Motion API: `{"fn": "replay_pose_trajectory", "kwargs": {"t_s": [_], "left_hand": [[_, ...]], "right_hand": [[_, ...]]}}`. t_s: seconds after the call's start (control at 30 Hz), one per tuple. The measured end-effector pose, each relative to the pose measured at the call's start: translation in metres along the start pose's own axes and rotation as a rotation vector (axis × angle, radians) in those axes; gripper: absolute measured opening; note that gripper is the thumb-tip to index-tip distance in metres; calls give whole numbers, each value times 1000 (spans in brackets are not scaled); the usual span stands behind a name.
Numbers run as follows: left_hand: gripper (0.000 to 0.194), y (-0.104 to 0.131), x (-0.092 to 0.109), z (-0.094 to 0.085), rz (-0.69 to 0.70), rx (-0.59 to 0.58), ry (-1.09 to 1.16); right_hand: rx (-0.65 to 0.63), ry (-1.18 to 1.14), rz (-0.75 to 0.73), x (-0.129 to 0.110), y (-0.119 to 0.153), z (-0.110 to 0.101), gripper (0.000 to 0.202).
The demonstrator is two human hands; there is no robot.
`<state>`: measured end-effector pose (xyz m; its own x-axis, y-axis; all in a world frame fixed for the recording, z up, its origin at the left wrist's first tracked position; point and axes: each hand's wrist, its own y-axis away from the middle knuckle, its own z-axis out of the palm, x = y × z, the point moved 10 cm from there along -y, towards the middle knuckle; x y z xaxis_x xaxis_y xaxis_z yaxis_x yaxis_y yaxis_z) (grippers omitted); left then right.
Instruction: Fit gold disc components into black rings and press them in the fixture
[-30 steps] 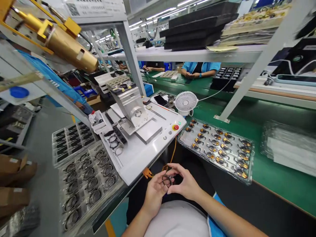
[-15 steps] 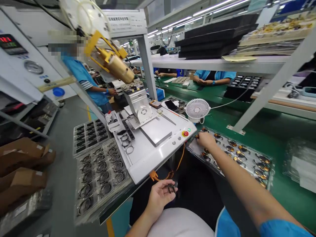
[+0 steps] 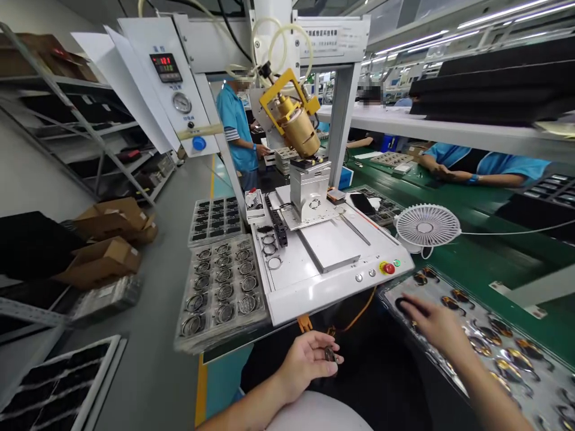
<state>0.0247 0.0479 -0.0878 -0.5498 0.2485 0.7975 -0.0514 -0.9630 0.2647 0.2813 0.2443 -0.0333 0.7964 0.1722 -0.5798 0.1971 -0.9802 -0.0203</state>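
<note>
While my left hand (image 3: 312, 365) stays low in front of my lap, its grip closed on a small ring (image 3: 330, 354) between thumb and fingers, my right hand (image 3: 433, 323) has moved from the tray's far corner to its near left part. Its fingertips now pinch a dark round piece (image 3: 402, 305) over the tray (image 3: 438, 290), which lies on the green tabletop (image 3: 478, 254) in front of the fan (image 3: 426, 226). My view has swung left, bringing the panel (image 3: 168, 72) with red digits fully in. The ring looks narrower than before, turned nearly edge-on, its long axis slanting from upper left to lower right. The dark piece slants the same way. My fingers cover part of each, my right hand is blurred, and the tray runs out of view at lower right.
</note>
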Motion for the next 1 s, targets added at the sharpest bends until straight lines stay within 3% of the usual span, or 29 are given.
{"fn": "replay_pose_trajectory", "kwargs": {"t_s": [0.1,0.2,0.3,0.43,0.57,0.73,0.83,0.93,1.0], "left_hand": [[68,-5,-7,21,-76,-160,21],[72,-5,-10,42,-130,-319,36],[71,-3,-10,49,-160,-380,41],[74,-3,-3,35,-137,-286,87],[73,-3,16,21,-48,-164,103],[76,2,31,13,-4,-107,54],[77,8,30,8,14,-101,34],[81,16,29,1,51,-97,-10],[88,22,31,-3,75,-101,-63]], "right_hand": [[-111,-425,-176,-43,62,36,30],[-65,-522,-328,-86,104,49,20],[-25,-476,-428,-114,119,48,19],[-125,-442,-534,-143,118,46,22],[-142,-506,-519,-164,86,35,22],[68,-781,-36,-141,-16,15,36],[110,-818,100,-136,-63,13,33],[116,-811,184,-125,-81,16,28],[135,-798,197,-116,-73,18,32]]}}
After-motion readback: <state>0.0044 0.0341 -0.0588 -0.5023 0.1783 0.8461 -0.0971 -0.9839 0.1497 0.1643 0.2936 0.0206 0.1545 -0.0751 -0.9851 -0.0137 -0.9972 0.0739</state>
